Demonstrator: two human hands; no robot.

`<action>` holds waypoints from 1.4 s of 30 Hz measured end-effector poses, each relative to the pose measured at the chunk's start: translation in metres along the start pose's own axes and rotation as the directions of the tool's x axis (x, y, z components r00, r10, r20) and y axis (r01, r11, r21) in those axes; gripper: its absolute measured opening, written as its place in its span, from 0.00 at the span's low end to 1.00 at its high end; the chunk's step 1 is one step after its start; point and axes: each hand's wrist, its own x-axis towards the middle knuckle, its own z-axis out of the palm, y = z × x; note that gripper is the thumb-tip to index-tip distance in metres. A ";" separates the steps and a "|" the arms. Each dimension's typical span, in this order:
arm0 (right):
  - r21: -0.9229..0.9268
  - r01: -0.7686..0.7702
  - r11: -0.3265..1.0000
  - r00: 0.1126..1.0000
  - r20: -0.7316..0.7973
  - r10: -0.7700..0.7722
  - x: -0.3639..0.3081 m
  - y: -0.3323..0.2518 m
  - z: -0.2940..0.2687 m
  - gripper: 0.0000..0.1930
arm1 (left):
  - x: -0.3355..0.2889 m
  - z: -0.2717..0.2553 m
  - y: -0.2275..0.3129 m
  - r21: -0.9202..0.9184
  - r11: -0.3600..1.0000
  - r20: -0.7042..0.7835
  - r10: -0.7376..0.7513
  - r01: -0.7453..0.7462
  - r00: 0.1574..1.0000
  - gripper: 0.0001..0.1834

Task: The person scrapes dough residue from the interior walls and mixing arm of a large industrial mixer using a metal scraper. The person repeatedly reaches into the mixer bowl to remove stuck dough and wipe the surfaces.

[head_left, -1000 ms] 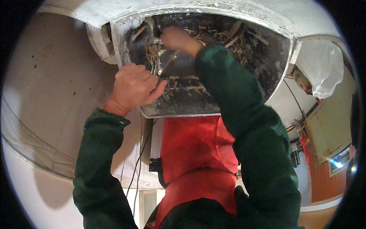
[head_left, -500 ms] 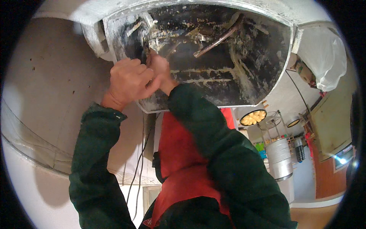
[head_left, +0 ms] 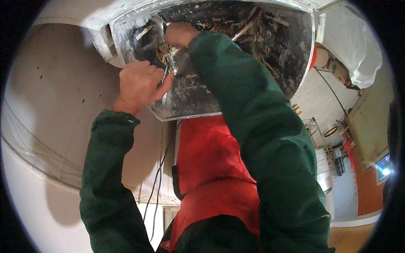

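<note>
In front of me is a dark, stained tray-like surface (head_left: 185, 99) with a pale rim and whitish residue. My left hand (head_left: 139, 84) is closed at its left side, thumb and fingers together beside thin pale strands (head_left: 171, 67). Farther up, my right hand (head_left: 181, 34) is curled into a closed grip over the dark surface. Between the hands lies a lumpy brownish clump (head_left: 163, 47), from which the strands seem to run. What either hand grips is hidden by the fingers. A brownish metal rod (head_left: 248, 24) slants across the far part.
A red apron (head_left: 215, 168) covers my front. Thin dark cables (head_left: 157, 189) hang at lower left. To the right are a clear plastic bag (head_left: 358, 46), a white cylindrical roll (head_left: 322, 166) and a round black-rimmed container (head_left: 330, 131). A large beige curved surface (head_left: 59, 97) fills the left.
My right hand has moved from beside the left hand up and away across the dark surface. The left hand has stayed nearly in place. The clump and strands now show between them.
</note>
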 end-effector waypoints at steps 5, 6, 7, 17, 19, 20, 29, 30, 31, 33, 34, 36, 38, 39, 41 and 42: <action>-0.014 0.158 0.987 0.984 0.091 -0.156 0.015 -0.015 -0.006 0.06 | -0.004 0.003 -0.004 -0.029 1.000 -0.017 -0.010 0.009 1.000 0.17; 0.022 0.085 0.996 0.995 0.051 -0.086 0.017 -0.024 -0.003 0.07 | -0.004 0.003 -0.004 -0.038 0.999 -0.023 -0.010 0.009 1.000 0.17; 0.035 0.053 0.998 0.998 0.029 -0.055 0.017 -0.031 -0.001 0.07 | -0.005 0.003 -0.004 -0.045 0.999 -0.028 -0.012 0.011 1.000 0.17; 0.048 -0.105 0.993 0.994 -0.003 0.105 0.000 -0.047 0.006 0.14 | -0.007 0.003 -0.004 -0.056 0.998 -0.039 -0.033 0.031 0.999 0.17; 0.023 -0.076 0.997 0.995 -0.066 0.077 0.001 -0.046 0.011 0.17 | -0.010 0.003 -0.005 -0.038 0.999 -0.035 -0.035 0.033 0.999 0.17; 0.019 -0.072 0.997 0.996 -0.046 0.072 0.004 -0.045 0.014 0.15 | -0.011 0.003 -0.005 -0.052 0.998 -0.043 -0.033 0.031 0.999 0.16; -0.255 0.627 0.736 0.777 0.138 -0.614 0.103 0.057 0.068 0.06 | -0.011 0.008 -0.009 -0.077 0.997 -0.078 -0.035 0.029 0.996 0.16; -0.196 0.677 0.709 0.731 0.065 -0.680 0.113 0.069 0.077 0.06 | -0.012 0.008 -0.009 -0.072 0.997 -0.082 -0.034 0.028 0.996 0.16; -0.146 0.728 0.670 0.676 -0.009 -0.737 0.122 0.080 0.083 0.07 | -0.012 0.007 -0.008 -0.073 0.997 -0.074 -0.035 0.029 0.997 0.16; -0.172 0.814 0.555 0.559 -0.032 -0.829 0.131 0.094 0.091 0.08 | -0.011 0.006 -0.007 -0.077 0.997 -0.064 -0.035 0.030 0.997 0.17; -0.116 0.803 0.585 0.587 -0.022 -0.809 0.132 0.098 0.091 0.09 | -0.010 0.006 -0.007 -0.067 0.997 -0.053 -0.044 0.040 0.998 0.17; -0.152 0.779 0.608 0.620 0.040 -0.784 0.129 0.097 0.088 0.09 | -0.008 0.005 -0.006 -0.065 0.997 -0.042 -0.043 0.040 0.998 0.17; -0.195 0.762 0.617 0.639 0.073 -0.766 0.123 0.090 0.080 0.08 | -0.007 0.005 -0.005 -0.063 0.997 -0.035 -0.043 0.041 0.998 0.18; -0.137 0.785 0.604 0.615 0.051 -0.787 0.120 0.087 0.076 0.08 | -0.007 0.005 -0.005 -0.063 0.997 -0.038 -0.040 0.038 0.998 0.18; -0.220 0.747 0.628 0.655 0.076 -0.752 0.116 0.079 0.069 0.08 | -0.007 0.005 -0.005 -0.070 0.997 -0.049 -0.029 0.025 0.998 0.18; -0.209 0.734 0.646 0.672 0.086 -0.736 0.116 0.074 0.066 0.08 | -0.007 0.005 -0.006 -0.075 0.997 -0.058 -0.023 0.019 0.998 0.18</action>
